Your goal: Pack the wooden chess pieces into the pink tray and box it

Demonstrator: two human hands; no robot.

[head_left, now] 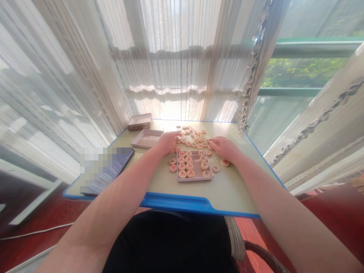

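A shallow open box (196, 179) on the table holds Chinese chess pieces. Red-marked ones fill two columns at its left, and a column of dark-marked pieces (204, 165) lines the right; bare floor shows between them. Beyond the box, loose round pieces (193, 145) form a spread cluster. At the cluster's left edge, my left hand (168, 142) has its fingers closed at a Chinese chess piece (178, 139). My right hand (224, 148) lies at the right edge, fingers stretched towards the pieces and touching the nearest ones. Its fingertips are partly hidden among them.
An empty tray-like lid (148, 138) and a stack of shallow boxes (139, 120) stand at the back left. A dark-edged, partly pixelated device (113, 170) lies at the left. Single pieces (215, 168) flank the box. A blue rim (176, 201) borders the table.
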